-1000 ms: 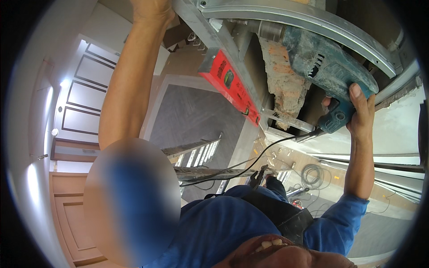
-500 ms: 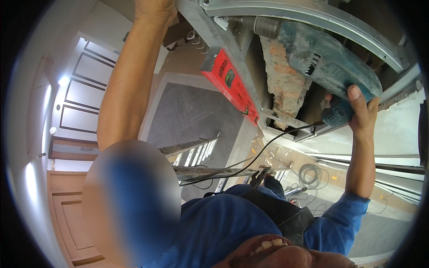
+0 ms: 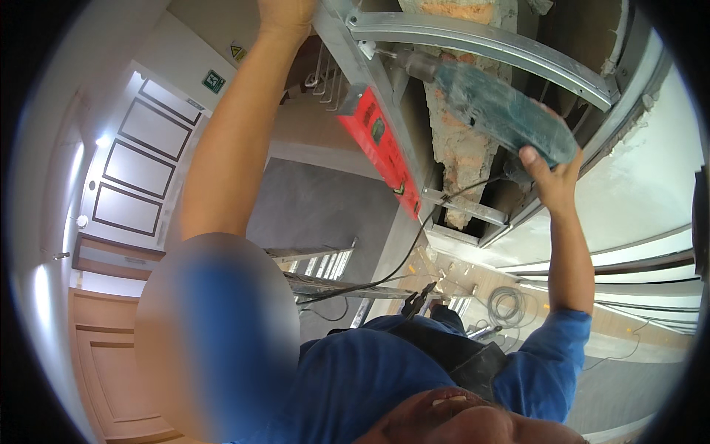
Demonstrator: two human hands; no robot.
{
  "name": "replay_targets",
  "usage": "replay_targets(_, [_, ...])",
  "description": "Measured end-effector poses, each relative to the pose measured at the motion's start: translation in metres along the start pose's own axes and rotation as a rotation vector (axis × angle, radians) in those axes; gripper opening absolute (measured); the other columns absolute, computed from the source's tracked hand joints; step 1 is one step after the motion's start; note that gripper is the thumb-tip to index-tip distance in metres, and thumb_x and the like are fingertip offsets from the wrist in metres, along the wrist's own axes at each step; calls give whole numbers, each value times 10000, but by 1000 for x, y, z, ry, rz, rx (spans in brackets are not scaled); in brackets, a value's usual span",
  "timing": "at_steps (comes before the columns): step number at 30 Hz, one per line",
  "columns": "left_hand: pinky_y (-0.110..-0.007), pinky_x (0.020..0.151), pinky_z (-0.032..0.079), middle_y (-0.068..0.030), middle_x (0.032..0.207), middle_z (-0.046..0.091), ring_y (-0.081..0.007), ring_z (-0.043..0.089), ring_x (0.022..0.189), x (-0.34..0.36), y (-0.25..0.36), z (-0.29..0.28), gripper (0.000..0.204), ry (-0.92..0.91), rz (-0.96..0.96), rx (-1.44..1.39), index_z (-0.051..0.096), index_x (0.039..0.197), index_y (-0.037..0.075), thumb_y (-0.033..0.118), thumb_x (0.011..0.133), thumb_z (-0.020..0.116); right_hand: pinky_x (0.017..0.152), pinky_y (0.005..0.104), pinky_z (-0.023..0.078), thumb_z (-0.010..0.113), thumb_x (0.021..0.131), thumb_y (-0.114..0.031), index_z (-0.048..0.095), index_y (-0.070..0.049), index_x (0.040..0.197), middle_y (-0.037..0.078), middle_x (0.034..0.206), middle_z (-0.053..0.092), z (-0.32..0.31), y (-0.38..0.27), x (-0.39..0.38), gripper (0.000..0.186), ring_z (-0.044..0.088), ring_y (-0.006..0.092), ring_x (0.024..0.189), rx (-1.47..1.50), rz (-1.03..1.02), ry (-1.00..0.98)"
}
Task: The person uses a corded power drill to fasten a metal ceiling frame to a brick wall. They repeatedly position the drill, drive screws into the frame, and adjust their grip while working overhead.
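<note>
Drill (image 3: 495,111) swung leftward, tip at metal profile (image 3: 481,44); red level (image 3: 381,152) beside.

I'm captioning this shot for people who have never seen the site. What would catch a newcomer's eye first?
Probably the teal power drill near the top, gripped by the right hand, its tip at a grey metal rail below crumbling brick. Next, the bright red level lying along a metal post, which the left hand grips at the top edge. A black cord trails down from the drill.
</note>
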State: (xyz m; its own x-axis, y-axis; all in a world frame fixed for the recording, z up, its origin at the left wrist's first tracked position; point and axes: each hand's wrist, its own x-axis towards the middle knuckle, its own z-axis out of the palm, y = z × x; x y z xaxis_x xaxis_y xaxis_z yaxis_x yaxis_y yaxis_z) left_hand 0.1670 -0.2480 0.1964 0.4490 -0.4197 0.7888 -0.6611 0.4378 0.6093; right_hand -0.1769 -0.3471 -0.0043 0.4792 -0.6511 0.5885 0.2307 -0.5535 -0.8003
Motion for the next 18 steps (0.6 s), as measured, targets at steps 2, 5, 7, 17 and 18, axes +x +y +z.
replay_targets(2, [-375,903,489,-102,1068,680,-236,631,983,0,2,0,457,21,23,30,617,1201,-16,201,808,703,987,349,490,861,788,-444,620,59,1313,129,1196,698,-4,7,-25,767,646,205,1103,49,95,65])
replay_targets(5, [-391,1040,438,-163,1252,643,-267,599,1156,2,10,-1,643,-20,61,60,509,1363,-26,218,817,745,872,425,583,808,805,-491,560,108,1282,227,1171,681,4,17,-67,805,724,305,932,181,268,195])
replay_targets(7, [-384,1126,384,-200,1388,587,-281,548,1287,-1,22,-5,780,-57,123,107,414,1478,-30,238,833,761,731,430,628,793,820,-490,484,108,1314,257,1111,677,18,14,-97,835,741,335,827,451,349,282])
replay_targets(17, [-476,1261,130,-337,1658,94,-397,123,1568,-280,85,18,1221,-76,-172,-299,-206,1586,-20,448,949,724,1000,393,539,797,867,-441,503,109,1383,186,1262,644,86,-15,-182,810,663,277,1137,500,250,311])
replay_targets(18, [-459,1253,162,-306,1644,160,-374,182,1549,-309,86,22,1175,-114,-416,-466,-123,1601,-19,468,947,723,1025,396,520,817,855,-403,496,111,1390,196,1281,643,89,-15,-194,809,657,278,1155,444,255,285])
